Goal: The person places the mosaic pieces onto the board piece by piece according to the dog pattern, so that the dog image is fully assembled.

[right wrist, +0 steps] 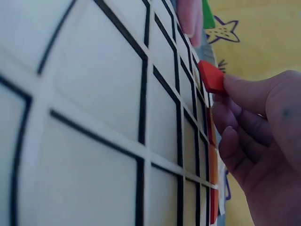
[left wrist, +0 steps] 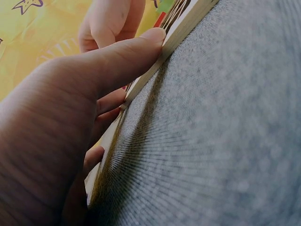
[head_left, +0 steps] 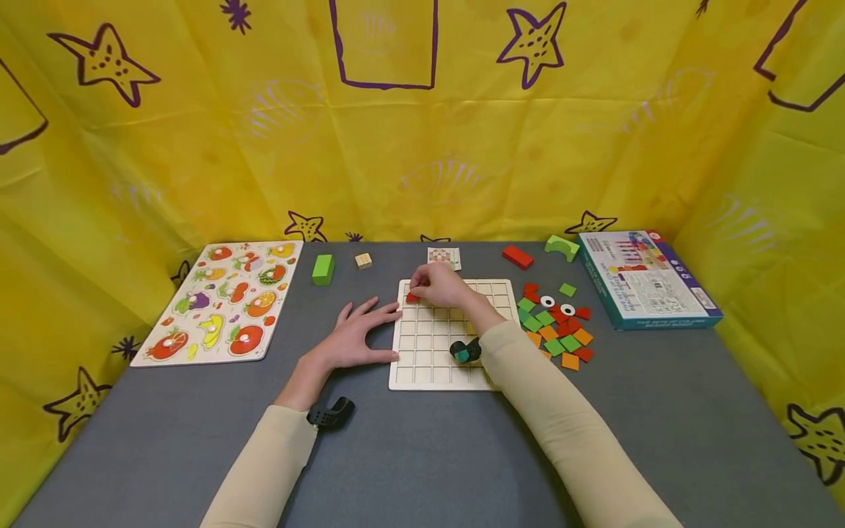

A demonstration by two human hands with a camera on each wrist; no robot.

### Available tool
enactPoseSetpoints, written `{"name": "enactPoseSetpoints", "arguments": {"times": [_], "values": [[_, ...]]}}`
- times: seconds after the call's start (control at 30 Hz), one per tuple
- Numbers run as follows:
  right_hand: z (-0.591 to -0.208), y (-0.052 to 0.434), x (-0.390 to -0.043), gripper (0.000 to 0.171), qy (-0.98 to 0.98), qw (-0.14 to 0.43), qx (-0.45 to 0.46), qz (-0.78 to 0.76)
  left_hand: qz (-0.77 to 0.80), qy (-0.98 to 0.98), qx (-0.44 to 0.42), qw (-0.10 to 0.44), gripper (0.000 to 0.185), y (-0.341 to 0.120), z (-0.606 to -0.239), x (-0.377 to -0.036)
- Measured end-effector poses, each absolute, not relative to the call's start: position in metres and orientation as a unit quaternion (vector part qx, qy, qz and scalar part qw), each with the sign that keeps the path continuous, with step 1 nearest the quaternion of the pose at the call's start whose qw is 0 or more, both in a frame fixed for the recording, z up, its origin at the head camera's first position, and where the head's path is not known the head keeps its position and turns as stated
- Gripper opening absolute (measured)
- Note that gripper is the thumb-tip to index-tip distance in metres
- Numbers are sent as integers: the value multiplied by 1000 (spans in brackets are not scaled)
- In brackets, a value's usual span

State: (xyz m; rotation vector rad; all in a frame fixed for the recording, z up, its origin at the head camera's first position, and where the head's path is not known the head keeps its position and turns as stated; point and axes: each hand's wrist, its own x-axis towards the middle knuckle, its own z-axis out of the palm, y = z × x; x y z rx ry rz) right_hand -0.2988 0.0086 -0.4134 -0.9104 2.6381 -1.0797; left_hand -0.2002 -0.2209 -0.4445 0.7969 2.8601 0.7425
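Observation:
A pale wooden grid board (head_left: 432,356) lies flat on the table between the hands. My right hand (head_left: 441,284) pinches a red square tile (right wrist: 212,77) between thumb and fingers, over the board's far left corner. In the right wrist view an orange tile (right wrist: 213,165) and another red tile (right wrist: 214,205) sit in the board's far row, which the hand mostly hides from the head view. My left hand (head_left: 356,339) lies with fingers spread along the board's left edge, the thumb (left wrist: 141,47) touching its side.
Right of the board lie loose green, orange and red tiles (head_left: 571,361) and two white rings. A small pattern card (head_left: 444,257), a red block (head_left: 518,257) and green blocks (head_left: 323,270) stand behind. A fruit puzzle (head_left: 224,304) is at left, a game box (head_left: 650,282) at right.

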Motion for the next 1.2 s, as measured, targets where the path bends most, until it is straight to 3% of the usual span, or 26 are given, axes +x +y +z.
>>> {"name": "enactPoseSetpoints", "arguments": {"times": [0.77,1.2], "values": [[-415,4,-295,7,893,68,-335,-293,245,934,258,42,81,-221,-444,-202],[-401,55,-298,17,885,84,-302,-344,244,934,259,38,81,-219,-444,-200]]}}
